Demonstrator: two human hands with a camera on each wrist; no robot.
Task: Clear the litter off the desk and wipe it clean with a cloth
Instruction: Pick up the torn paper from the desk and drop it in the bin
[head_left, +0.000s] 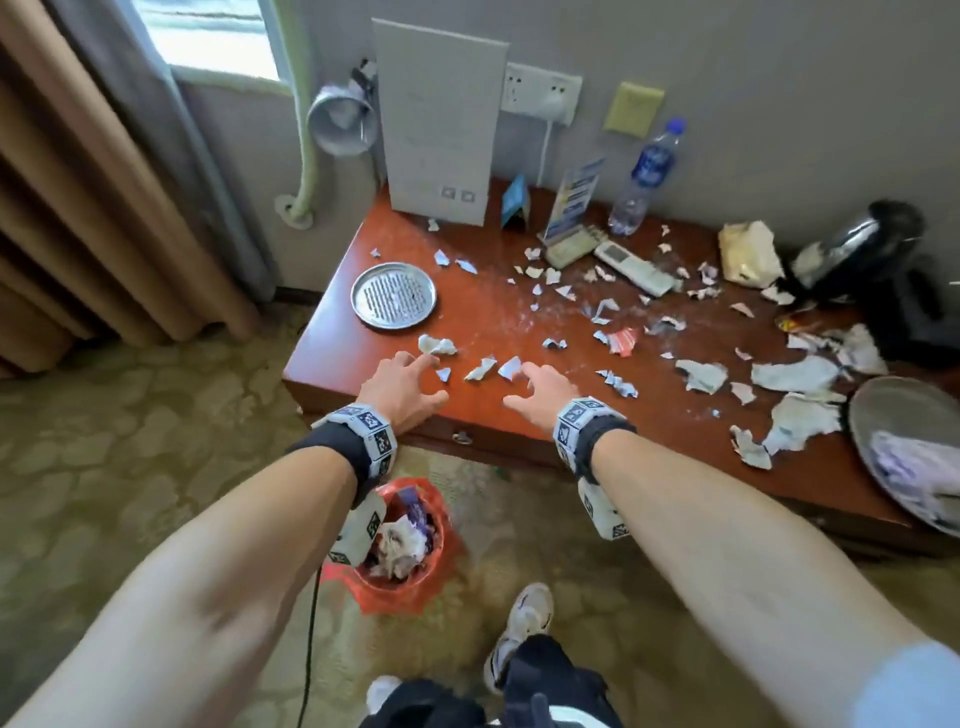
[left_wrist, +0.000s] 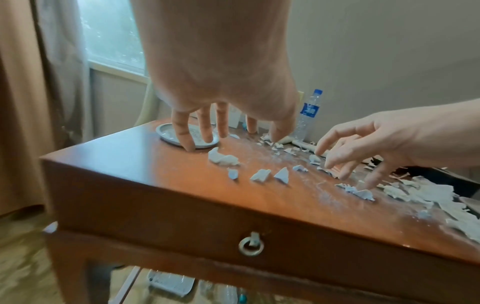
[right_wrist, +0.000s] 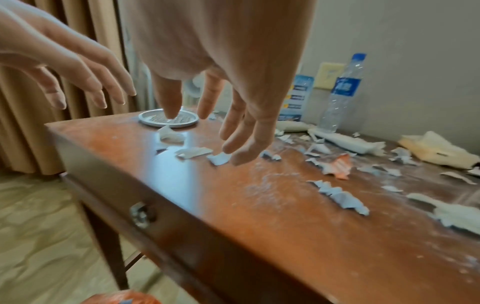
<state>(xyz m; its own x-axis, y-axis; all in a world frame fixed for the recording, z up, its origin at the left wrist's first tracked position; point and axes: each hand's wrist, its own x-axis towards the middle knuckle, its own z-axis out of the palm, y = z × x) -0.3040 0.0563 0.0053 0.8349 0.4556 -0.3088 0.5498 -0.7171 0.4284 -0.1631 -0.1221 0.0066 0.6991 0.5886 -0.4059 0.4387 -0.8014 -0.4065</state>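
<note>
Torn white and bluish paper scraps litter the red-brown desk. Both my hands hover over its near left corner with fingers spread and nothing in them. My left hand has its fingertips close to a crumpled white piece, also visible in the left wrist view. My right hand has its fingertips just above a small flat scrap. Two more scraps lie between the hands. Larger torn pieces cover the right side.
An orange-bagged bin holding paper stands on the floor below my left wrist. On the desk are a round metal tray, a water bottle, a remote, a cream crumpled wad, a black kettle and a metal plate.
</note>
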